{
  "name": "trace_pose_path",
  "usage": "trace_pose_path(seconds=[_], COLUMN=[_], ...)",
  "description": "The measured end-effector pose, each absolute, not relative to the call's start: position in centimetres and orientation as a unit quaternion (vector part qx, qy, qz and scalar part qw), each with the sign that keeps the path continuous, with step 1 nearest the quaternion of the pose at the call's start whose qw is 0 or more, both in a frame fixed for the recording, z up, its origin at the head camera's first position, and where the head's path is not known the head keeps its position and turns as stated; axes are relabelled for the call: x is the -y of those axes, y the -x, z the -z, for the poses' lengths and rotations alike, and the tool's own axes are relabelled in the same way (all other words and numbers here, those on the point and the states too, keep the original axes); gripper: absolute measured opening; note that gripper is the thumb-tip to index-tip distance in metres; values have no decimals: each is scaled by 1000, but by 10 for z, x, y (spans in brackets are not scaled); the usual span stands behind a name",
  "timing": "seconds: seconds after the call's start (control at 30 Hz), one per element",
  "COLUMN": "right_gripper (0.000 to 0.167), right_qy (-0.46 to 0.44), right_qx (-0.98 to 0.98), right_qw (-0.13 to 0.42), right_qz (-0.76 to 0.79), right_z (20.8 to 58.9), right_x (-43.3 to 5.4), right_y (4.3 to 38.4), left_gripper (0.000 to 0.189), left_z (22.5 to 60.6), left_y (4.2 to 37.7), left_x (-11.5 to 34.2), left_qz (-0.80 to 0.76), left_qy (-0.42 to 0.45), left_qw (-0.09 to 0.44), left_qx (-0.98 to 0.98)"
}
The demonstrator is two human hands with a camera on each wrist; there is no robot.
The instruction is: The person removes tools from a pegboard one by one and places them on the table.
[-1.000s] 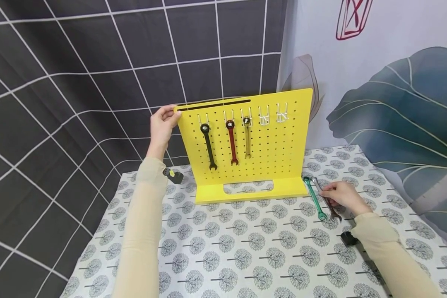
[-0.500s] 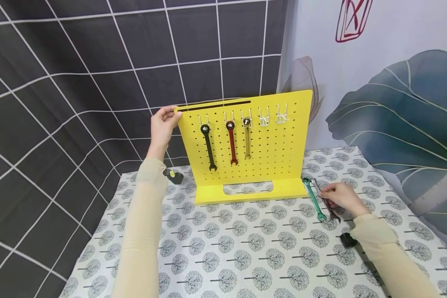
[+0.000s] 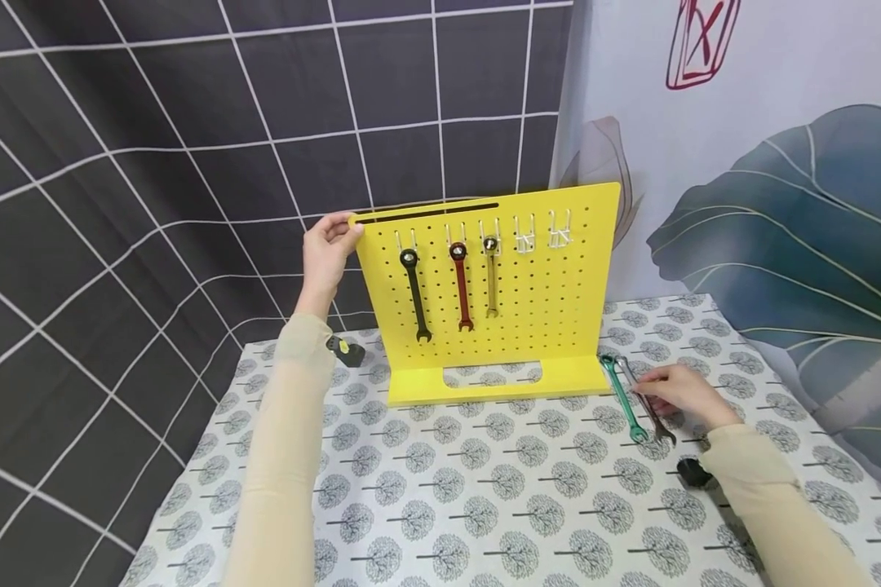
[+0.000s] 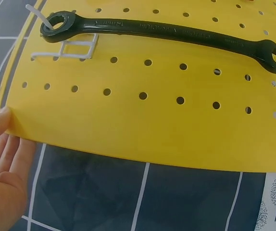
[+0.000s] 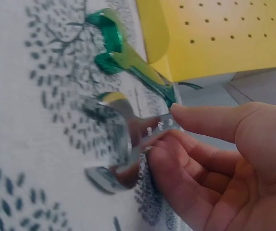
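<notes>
My left hand [image 3: 325,257] pinches the top left corner of a yellow pegboard [image 3: 370,269], thumb on its front face. On the table right of the board, my right hand [image 3: 686,393] pinches a silver combination wrench [image 5: 137,130] between thumb and fingers. Its open end points toward me, and the fingers cover part of the shaft. Close beside it lies a green wrench [image 3: 624,399]. From white hooks on the board hang a black wrench [image 4: 162,30], a red wrench [image 3: 462,289] and a gold-coloured wrench [image 3: 492,285], each by its ring end.
Two white hooks [image 3: 524,243] at the board's upper right bear nothing. The board stands on a yellow base [image 3: 418,387] with a cut-out. A tree-patterned cloth [image 3: 440,489] covers the table. Behind hangs a dark curtain [image 3: 279,90] with white grid lines.
The head view has shifted slightly. Both hands keep their grips, the left on the pegboard corner and the right on the silver wrench, with hardly any movement.
</notes>
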State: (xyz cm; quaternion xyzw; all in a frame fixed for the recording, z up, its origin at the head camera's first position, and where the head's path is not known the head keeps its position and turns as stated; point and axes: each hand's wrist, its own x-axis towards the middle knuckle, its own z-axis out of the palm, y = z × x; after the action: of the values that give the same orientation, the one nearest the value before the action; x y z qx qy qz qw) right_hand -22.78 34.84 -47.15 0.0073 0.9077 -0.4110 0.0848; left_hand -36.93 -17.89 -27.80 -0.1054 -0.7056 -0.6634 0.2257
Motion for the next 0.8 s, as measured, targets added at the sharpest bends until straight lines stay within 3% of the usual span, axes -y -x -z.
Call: trace_pose_path(seconds=[0.47, 0.8], right_gripper=[56, 55], right_qy=[-7, 48], right_qx=[-919, -916], right_qw=[70, 49], right_qz=[388, 394], right_z=[449, 428], right_x=[-351, -340], right_y=[231, 241], left_gripper=[26, 26], left_z=[279, 279], left_y=[371, 370], left_x=[178, 178], left_qz=[663, 662], left_qy=[104, 104], left_qw=[226, 226], left_qx=[706, 707])
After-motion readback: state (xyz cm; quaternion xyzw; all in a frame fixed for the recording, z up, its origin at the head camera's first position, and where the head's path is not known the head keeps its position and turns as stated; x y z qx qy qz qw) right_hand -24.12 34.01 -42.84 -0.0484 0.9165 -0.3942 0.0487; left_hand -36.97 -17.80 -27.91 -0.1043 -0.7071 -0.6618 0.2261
